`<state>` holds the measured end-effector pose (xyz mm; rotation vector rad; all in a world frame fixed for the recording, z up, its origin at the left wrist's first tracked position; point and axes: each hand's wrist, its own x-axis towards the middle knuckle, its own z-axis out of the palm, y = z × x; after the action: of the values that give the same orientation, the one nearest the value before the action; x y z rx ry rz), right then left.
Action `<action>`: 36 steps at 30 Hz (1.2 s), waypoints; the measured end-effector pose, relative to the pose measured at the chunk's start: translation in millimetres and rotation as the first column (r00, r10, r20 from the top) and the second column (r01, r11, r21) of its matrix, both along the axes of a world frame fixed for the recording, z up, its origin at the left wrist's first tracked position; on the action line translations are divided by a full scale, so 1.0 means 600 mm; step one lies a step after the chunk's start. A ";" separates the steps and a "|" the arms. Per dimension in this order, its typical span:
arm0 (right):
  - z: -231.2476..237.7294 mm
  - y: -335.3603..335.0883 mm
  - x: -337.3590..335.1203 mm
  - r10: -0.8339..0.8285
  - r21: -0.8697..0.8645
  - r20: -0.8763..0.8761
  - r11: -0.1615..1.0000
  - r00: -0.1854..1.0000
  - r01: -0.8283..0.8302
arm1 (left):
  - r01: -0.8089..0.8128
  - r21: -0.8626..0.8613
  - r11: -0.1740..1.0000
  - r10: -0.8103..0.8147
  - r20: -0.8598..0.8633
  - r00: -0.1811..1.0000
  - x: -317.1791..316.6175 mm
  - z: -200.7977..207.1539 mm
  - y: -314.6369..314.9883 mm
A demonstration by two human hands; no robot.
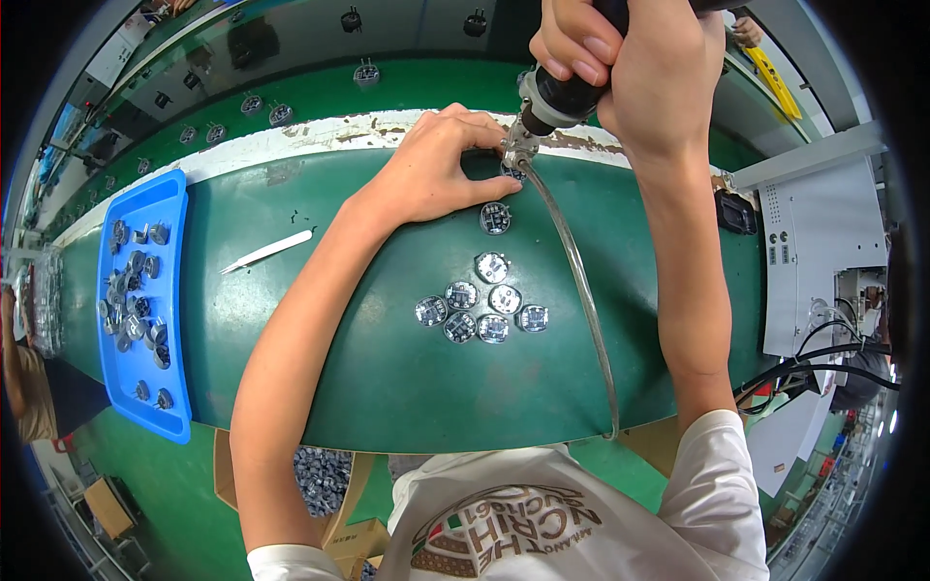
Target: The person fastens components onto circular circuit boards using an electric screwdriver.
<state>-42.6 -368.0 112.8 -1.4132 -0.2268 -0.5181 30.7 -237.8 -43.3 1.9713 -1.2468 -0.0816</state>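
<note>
High in the view, my right hand (659, 92) is wrapped around a black power screwdriver (564, 99) that slants down to the left. A metal nozzle piece (520, 145) at its lower end carries a clear hose (578, 281). My left hand (421, 174) curls its thumb and fingers around a small round metal-rimmed part (511, 173), mostly hidden under the nozzle. Just below my left thumb lies another round part (495, 218). Several similar silvery parts (492, 300) are grouped on the green mat (387, 387) between my arms.
A blue tray (180, 339) with many loose round parts is at left, with white tweezers (266, 252) beside it. Beyond the white ledge (320, 136), a green conveyor (325, 92) carries spaced parts. A pale machine (814, 252) with black cables stands right; a carton of small parts (323, 479) sits below.
</note>
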 end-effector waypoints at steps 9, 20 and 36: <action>-0.013 -0.004 0.025 0.040 -0.005 0.019 0.999 0.999 -0.040 | -0.021 -0.002 1.000 0.021 0.051 0.998 -0.001 -0.005 0.000; 0.045 -0.071 -0.006 0.386 -0.279 0.341 0.912 0.857 -0.300 | -0.010 -0.075 0.997 0.016 0.076 0.997 -0.005 0.003 -0.008; 0.003 -0.014 0.002 -0.047 -0.049 0.109 0.997 0.993 0.053 | -0.091 -0.023 0.996 0.092 0.038 0.995 -0.004 0.004 -0.004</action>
<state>-41.4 -376.3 114.3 -1.4453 -0.2941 -0.6348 28.3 -239.9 -41.1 2.0167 -1.1758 0.0162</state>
